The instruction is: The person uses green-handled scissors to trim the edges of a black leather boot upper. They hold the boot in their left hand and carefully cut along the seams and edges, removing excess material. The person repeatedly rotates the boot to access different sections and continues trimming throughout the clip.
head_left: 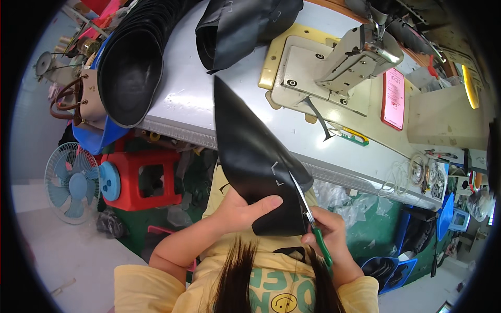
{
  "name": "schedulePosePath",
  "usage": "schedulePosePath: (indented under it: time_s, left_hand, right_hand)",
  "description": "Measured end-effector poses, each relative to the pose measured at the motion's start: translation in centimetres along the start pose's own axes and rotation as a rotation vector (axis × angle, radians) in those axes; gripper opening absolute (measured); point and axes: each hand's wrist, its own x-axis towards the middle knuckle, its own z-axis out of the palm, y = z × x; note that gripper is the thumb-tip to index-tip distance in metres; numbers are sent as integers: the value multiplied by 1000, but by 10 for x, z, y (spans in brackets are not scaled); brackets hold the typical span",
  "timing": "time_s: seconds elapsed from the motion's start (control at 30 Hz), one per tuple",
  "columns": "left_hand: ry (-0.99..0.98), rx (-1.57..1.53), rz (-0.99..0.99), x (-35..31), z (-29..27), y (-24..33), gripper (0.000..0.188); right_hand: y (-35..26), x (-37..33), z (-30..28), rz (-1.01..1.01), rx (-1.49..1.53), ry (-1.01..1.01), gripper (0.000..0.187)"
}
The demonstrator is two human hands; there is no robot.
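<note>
My left hand (242,211) is closed on a folded black leather-like piece (245,141), its thumb lying on the upper face. The piece is held above my lap, and its pointed far end reaches over the table edge. White corner marks show on its surface. My right hand (330,229) grips a pair of scissors (320,244) with green handles. The long metal blades point away from me and lie against the black piece beside the marks. Whether they are cutting into it cannot be told.
A sewing machine (360,55) stands on the white table (182,99). Near it lie a pink-screened phone (393,99) and yellow-green thread snips (355,136). Black pieces (133,73) are stacked at the far left. A red stool (148,177) and a blue fan (75,182) stand below.
</note>
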Motion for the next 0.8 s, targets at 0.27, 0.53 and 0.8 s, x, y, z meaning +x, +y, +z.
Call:
schedulePosePath:
  time_s: [0.27,0.53,0.8]
  left_hand:
    - [-111,166,-29,14,-23,67,29]
    - [10,69,74,6,-21,40,23]
    - [2,104,108,6,-23,39,24]
  right_hand:
    - [-6,0,1,-7,23,-109,56]
    - [-17,-11,6,345,630,-216,55]
    - [-18,-3,4,165,264,-165,48]
